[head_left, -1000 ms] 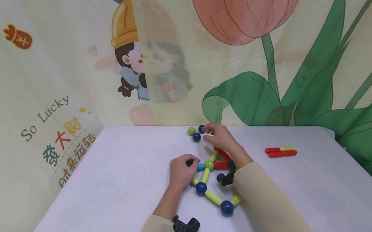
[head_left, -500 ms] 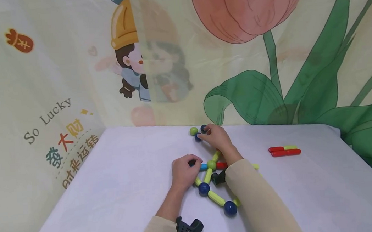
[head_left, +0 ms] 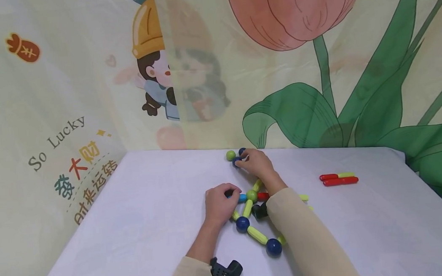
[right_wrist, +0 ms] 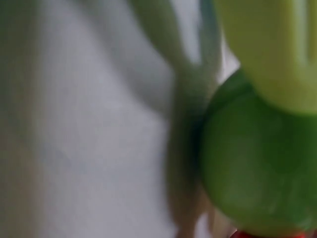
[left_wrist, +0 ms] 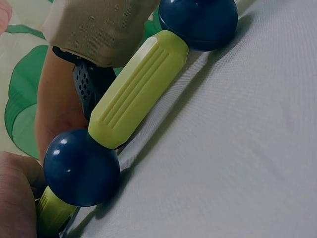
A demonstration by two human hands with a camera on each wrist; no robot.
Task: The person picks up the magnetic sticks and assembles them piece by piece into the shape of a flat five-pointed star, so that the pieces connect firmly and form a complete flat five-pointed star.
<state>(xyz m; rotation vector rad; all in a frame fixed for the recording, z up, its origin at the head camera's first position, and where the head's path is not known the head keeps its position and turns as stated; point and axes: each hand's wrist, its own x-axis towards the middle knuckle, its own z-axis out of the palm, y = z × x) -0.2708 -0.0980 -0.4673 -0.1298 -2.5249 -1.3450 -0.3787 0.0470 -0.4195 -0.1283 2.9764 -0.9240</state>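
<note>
the right hand (head_left: 258, 163) pinches a blue ball (head_left: 237, 161) at the far side of the table (head_left: 135, 227), beside a green ball (head_left: 230, 155). the left hand (head_left: 219, 203) curls, seemingly gripping the near rod frame (head_left: 256, 234). red rods (head_left: 339, 179) lie right.

Dark blue plastic ball (left_wrist: 80, 167): smooth, glossy, with light highlights. Yellow-green plastic rod (left_wrist: 138, 89): matt, moulded with lengthwise ribs. Green plastic ball (right_wrist: 257, 163): smooth, semi-gloss. Pale lilac cloth table cover (head_left: 143, 227): matt, finely woven, slightly creased. Black perforated plastic wrist strap (left_wrist: 91, 87): matt. Beige fabric sleeve (head_left: 310, 238): soft, matt.
</note>
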